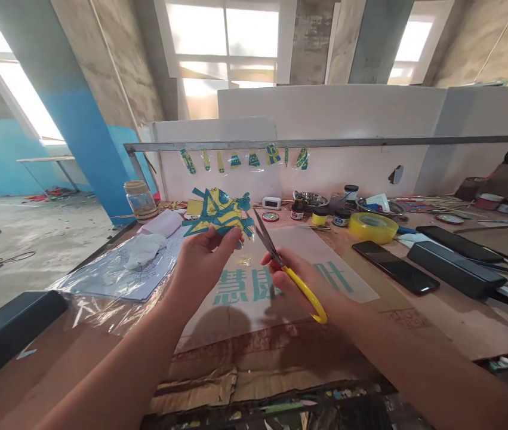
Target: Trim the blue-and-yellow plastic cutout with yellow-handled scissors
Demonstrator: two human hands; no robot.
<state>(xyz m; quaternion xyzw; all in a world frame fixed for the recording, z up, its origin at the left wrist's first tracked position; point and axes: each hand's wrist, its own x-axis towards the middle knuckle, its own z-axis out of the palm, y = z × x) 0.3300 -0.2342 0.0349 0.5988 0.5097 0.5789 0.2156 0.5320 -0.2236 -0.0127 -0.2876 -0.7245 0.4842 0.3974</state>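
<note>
In the head view, one pair of scissors with yellow handles is held above the middle of the bench, its long axis running from the handle loop low at the near right up to the blade tips at the far left; the blades are parted slightly and the tips point at the cut-out. That cut-out, a single blue and yellow piece with several pointed strips sticking out, stands nearly upright in the air just left of the blade tips. The left hand is raised from the near left with the wrist bent back, fingers and thumb pinched on the lower edge of the cut-out. The right hand comes in from the near right, closed around the scissor handles. Under both hands lies one pale sheet with teal characters. Toward the far right of the bench sit one roll of yellow tape, one phone and two long dark boxes.
</note>
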